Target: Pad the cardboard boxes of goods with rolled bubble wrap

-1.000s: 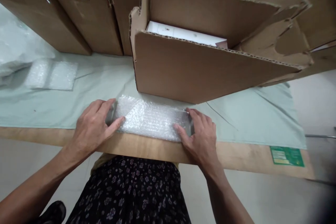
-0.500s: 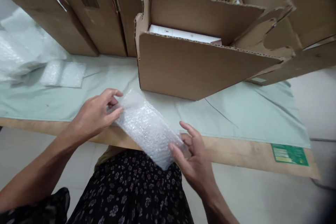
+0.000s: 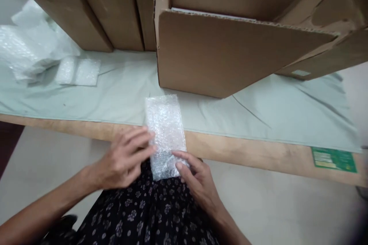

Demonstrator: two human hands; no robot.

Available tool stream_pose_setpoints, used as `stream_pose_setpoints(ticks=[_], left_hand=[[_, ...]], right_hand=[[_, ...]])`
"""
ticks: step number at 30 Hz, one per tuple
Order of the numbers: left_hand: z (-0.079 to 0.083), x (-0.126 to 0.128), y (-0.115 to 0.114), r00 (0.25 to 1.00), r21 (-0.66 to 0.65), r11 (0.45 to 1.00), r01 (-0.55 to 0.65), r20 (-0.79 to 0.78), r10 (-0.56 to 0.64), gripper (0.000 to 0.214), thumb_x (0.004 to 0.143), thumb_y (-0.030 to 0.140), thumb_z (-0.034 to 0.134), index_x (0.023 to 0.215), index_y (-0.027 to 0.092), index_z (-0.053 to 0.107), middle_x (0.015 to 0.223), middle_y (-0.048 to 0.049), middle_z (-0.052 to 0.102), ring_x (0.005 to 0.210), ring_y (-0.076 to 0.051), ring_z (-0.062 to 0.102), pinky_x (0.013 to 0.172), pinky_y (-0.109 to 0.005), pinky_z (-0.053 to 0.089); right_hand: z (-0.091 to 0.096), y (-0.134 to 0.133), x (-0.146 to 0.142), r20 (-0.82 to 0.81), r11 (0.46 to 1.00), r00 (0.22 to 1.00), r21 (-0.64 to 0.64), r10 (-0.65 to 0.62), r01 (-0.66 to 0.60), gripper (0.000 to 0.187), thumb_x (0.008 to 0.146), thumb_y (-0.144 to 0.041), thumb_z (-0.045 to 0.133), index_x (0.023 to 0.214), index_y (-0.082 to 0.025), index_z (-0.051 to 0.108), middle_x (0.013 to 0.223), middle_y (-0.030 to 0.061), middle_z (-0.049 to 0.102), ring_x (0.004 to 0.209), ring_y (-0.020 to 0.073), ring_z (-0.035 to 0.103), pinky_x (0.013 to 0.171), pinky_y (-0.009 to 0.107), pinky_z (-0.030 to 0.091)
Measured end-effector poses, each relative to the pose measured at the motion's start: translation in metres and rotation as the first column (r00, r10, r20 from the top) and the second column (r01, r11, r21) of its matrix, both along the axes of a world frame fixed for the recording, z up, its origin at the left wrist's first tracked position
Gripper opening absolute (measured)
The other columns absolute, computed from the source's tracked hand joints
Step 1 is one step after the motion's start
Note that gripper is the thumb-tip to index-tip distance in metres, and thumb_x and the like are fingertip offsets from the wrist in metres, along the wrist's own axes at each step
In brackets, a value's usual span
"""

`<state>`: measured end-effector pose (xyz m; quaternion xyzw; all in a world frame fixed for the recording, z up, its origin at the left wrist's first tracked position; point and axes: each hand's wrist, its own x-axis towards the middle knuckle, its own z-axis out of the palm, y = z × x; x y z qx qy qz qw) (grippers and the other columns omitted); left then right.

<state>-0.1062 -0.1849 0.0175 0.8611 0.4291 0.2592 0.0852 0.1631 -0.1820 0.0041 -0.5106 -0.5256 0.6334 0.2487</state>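
A long package wrapped in bubble wrap (image 3: pixel 165 130) lies lengthwise across the table's front edge, its near end hanging over my lap. My left hand (image 3: pixel 126 159) rests on the package's left side, fingers curled against it. My right hand (image 3: pixel 195 178) grips the near right corner with thumb and fingers. What is inside the wrap is hidden.
A large open cardboard box (image 3: pixel 230 53) stands just behind the package on the pale green cloth (image 3: pixel 115 88). More cardboard boxes (image 3: pixel 94 11) line the back. Loose bubble wrap (image 3: pixel 31 49) and a small bubble pouch (image 3: pixel 77 72) lie at the left. A green label (image 3: pixel 333 159) sticks to the wooden edge.
The package lay sideways along the table edge; both hands lifted it and turned it a quarter turn so it now points away from me, with my hands at its near end.
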Motion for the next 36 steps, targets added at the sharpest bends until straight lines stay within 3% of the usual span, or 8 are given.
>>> stream_pose_setpoints(ticks=[7,12,14,17,20,23,30,36], left_hand=[[-0.019,0.035,-0.028,0.987,0.015,0.995,-0.097,0.127,0.095,0.031,0.092,0.009,0.069,0.123,0.013,0.068,0.112,-0.0128,0.078,0.116,-0.029,0.067,0.098,-0.046,0.056],[-0.006,0.043,-0.001,0.857,-0.251,0.944,-0.214,0.415,0.305,0.013,0.096,0.009,0.065,0.105,0.016,0.072,0.084,-0.0028,0.075,0.077,-0.015,0.069,0.068,-0.026,0.058],[0.002,0.042,0.005,0.822,-0.366,0.899,-0.239,0.417,0.388,0.01,0.096,0.014,0.065,0.1,0.017,0.074,0.082,-0.0016,0.075,0.071,-0.014,0.068,0.064,-0.025,0.056],[0.007,0.043,0.012,0.801,-0.476,0.837,-0.269,0.372,0.469,0.012,0.097,0.019,0.063,0.098,0.019,0.075,0.086,-0.0023,0.077,0.073,-0.015,0.069,0.069,-0.028,0.059],[0.007,0.044,0.018,0.797,-0.538,0.796,-0.279,0.332,0.504,0.014,0.097,0.023,0.062,0.1,0.02,0.075,0.085,-0.0012,0.077,0.071,-0.015,0.069,0.069,-0.029,0.06],[0.005,0.043,0.02,0.82,-0.535,0.795,-0.286,0.293,0.492,0.015,0.098,0.025,0.062,0.104,0.019,0.074,0.08,-0.0007,0.076,0.067,-0.015,0.067,0.064,-0.028,0.058],[-0.001,0.031,0.004,0.951,0.052,0.967,-0.251,0.2,0.236,0.068,0.086,0.018,0.079,0.148,0.022,0.051,0.137,-0.0165,0.064,0.128,-0.032,0.062,0.104,-0.051,0.056],[-0.007,0.038,0.021,0.957,-0.065,0.978,-0.199,0.202,0.209,0.032,0.096,0.012,0.064,0.127,0.02,0.066,0.101,-0.007,0.077,0.094,-0.023,0.071,0.086,-0.042,0.058]], right_hand=[[-0.002,0.001,-0.002,-0.293,0.954,0.944,-0.295,-0.15,0.06,0.049,0.097,-0.058,0.064,0.126,-0.018,0.07,0.077,0.0064,0.078,0.057,0.0134,0.063,0.052,0.025,0.046],[0.004,0.001,0.02,-0.244,0.982,0.958,0.077,-0.147,0.171,0.044,0.1,-0.033,0.067,0.143,-0.03,0.06,0.09,0.0013,0.078,0.068,0.0144,0.071,0.057,0.027,0.055],[0.011,0.005,0.025,-0.09,0.883,0.982,0.43,-0.165,0.187,0.05,0.098,-0.016,0.067,0.145,-0.033,0.059,0.089,-0.0018,0.077,0.074,0.0144,0.072,0.067,0.03,0.059],[0.016,0.018,0.02,0.182,0.583,0.983,0.803,-0.035,-0.128,0.052,0.092,-0.01,0.071,0.139,-0.029,0.063,0.112,0.0031,0.079,0.104,0.0211,0.073,0.088,0.04,0.06],[0.011,0.035,0.005,0.503,0.347,0.863,0.801,0.051,-0.487,0.035,0.096,-0.018,0.069,0.13,-0.021,0.067,0.133,0.0097,0.075,0.13,0.0296,0.064,0.101,0.048,0.053],[0.001,0.047,-0.006,0.613,0.276,0.79,0.758,0.01,-0.591,0.028,0.101,-0.016,0.059,0.128,-0.019,0.068,0.134,0.0095,0.075,0.128,0.0291,0.063,0.1,0.046,0.049],[0.008,0.058,-0.003,0.53,0.364,0.844,0.771,0.087,-0.522,0.028,0.101,-0.009,0.052,0.121,-0.017,0.07,0.112,0.0067,0.08,0.103,0.022,0.069,0.091,0.04,0.047],[0.017,0.077,-0.003,0.441,0.624,0.876,0.633,0.194,-0.457,0.03,0.108,-0.028,0.049,0.13,-0.022,0.069,0.113,0.0052,0.08,0.097,0.0208,0.072,0.087,0.039,0.053]])
